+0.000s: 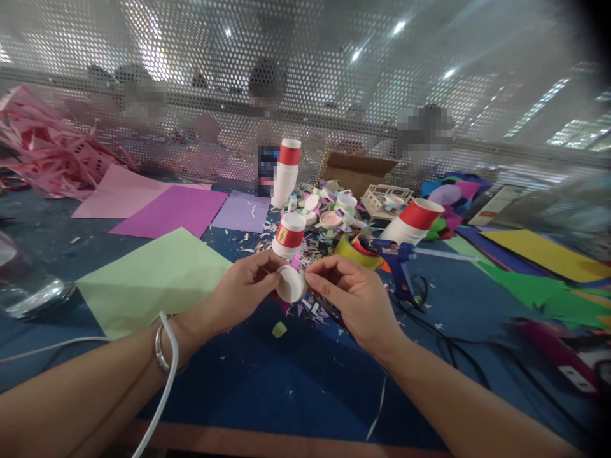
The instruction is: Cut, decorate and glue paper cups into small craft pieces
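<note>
So at frame centre we pinch a small cup (290, 284) between left hand (243, 287) and right hand (351, 298); trimmed already (scraps around), with the glue gun (398, 257) untouched beside.

Open blue surface (286, 388) is left below the hands, while the way ahead is blocked by a cup (289, 236) and scraps (324, 213), the right is crowded by a glue gun (398, 257) with its cord (449, 343), and the left is covered by green paper (153, 280).
</note>
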`<control>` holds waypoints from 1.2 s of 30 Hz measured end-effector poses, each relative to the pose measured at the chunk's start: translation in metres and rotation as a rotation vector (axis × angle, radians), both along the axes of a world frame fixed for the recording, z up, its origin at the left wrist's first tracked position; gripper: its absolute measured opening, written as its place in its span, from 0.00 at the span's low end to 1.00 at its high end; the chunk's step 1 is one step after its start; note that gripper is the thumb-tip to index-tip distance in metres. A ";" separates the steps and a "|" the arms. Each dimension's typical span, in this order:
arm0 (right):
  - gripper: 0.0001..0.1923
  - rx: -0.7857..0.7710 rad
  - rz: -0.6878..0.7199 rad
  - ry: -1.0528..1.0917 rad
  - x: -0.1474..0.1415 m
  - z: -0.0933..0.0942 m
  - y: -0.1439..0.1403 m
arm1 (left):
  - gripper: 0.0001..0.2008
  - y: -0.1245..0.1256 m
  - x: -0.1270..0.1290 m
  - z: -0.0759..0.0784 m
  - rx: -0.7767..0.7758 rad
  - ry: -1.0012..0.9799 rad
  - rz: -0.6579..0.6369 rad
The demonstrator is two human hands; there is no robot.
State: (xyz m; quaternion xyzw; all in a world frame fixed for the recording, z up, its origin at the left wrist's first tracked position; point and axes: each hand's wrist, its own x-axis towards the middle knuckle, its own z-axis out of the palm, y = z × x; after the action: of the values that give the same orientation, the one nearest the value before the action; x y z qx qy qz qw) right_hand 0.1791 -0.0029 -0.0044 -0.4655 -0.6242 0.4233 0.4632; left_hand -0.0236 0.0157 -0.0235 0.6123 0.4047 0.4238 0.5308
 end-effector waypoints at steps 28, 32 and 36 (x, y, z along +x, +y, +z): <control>0.05 0.185 0.140 -0.679 -0.012 -0.016 0.048 | 0.03 0.019 -0.010 0.010 -0.205 -0.553 0.382; 0.04 0.217 0.166 -0.730 -0.021 -0.024 0.063 | 0.04 0.019 -0.012 0.011 -0.188 -0.562 0.371; 0.02 0.228 0.209 -0.746 -0.024 -0.028 0.067 | 0.05 0.019 -0.013 0.012 -0.207 -0.565 0.371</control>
State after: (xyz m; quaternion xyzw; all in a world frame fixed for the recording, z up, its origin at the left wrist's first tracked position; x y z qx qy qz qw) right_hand 0.1555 0.0645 -0.0321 -0.4668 -0.8363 0.1983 0.2081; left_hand -0.0362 0.0350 -0.0118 0.3297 0.3870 0.6224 0.5951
